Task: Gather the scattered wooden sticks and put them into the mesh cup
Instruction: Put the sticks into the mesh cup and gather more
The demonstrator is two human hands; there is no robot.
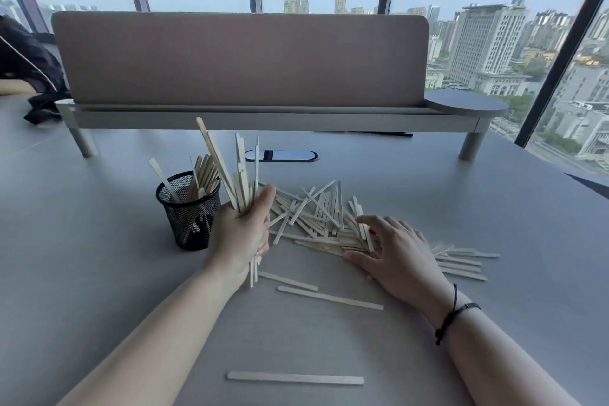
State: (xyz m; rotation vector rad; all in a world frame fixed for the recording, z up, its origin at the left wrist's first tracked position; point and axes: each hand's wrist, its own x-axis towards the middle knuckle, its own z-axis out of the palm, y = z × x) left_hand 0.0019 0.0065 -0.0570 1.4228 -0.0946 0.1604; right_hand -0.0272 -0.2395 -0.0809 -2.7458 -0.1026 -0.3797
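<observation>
Left hand point(242, 234) has its grip clamped on an upright bundle of sticks point(239, 171) beside the mesh cup point(189, 211), while the right hand point(395, 250) lies fingers spread on the scattered pile point(316, 217) on the desk point(494, 208)

Two forearms are showing, both bare to the frame edge, no sleeves appearing. Left hand point(242, 234): wearing nothing, no ring or band showing. Right hand point(400, 257): fingers point(379, 224) bare of rings. Black cord bracelet point(456, 310) is circling the right wrist, thin, with a loose knotted tail trailing along the forearm.
</observation>
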